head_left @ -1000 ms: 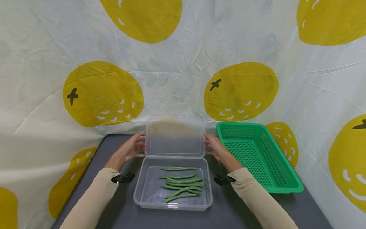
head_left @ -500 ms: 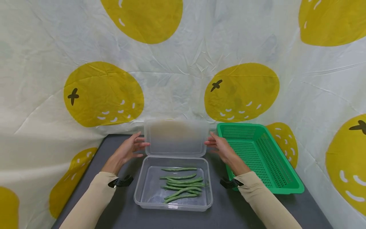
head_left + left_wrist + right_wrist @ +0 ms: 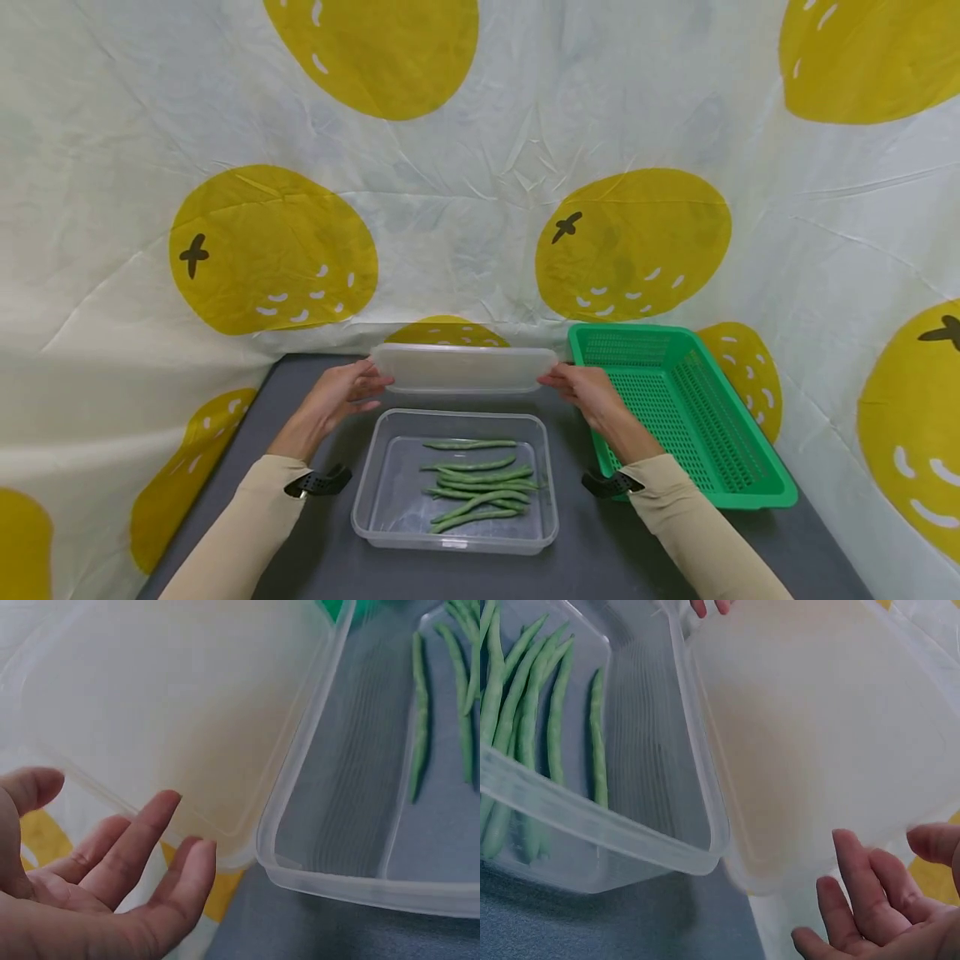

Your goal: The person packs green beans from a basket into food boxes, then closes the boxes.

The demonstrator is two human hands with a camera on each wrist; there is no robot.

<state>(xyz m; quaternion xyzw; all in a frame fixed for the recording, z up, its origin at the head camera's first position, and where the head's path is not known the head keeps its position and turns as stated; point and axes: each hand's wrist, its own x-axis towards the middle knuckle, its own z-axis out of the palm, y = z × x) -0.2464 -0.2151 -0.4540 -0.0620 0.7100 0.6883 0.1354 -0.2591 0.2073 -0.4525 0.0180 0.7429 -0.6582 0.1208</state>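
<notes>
Both of my hands hold a clear plastic lid (image 3: 465, 371) above the back of the table, tilted so that it looks narrow in the head view. My left hand (image 3: 335, 400) pinches its left edge, and my right hand (image 3: 594, 400) pinches its right edge. In the wrist views the fingers curve loosely beside the lid's edges, and contact is hard to make out there. Just nearer to me sits an uncovered clear plastic box (image 3: 453, 540). Several green beans (image 3: 480, 477) lie across its floor, mostly in its right half.
A green perforated basket (image 3: 757, 462) stands on the dark grey tabletop (image 3: 307, 550), right of the box and close to my right forearm. Behind and around the table hangs a pale cloth (image 3: 457, 250) printed with yellow fruit.
The lid stood upright behind the box; now it is tilted, with a gap between it and the box. My right hand moved outward, then took its edge. Box and beans stayed put.
</notes>
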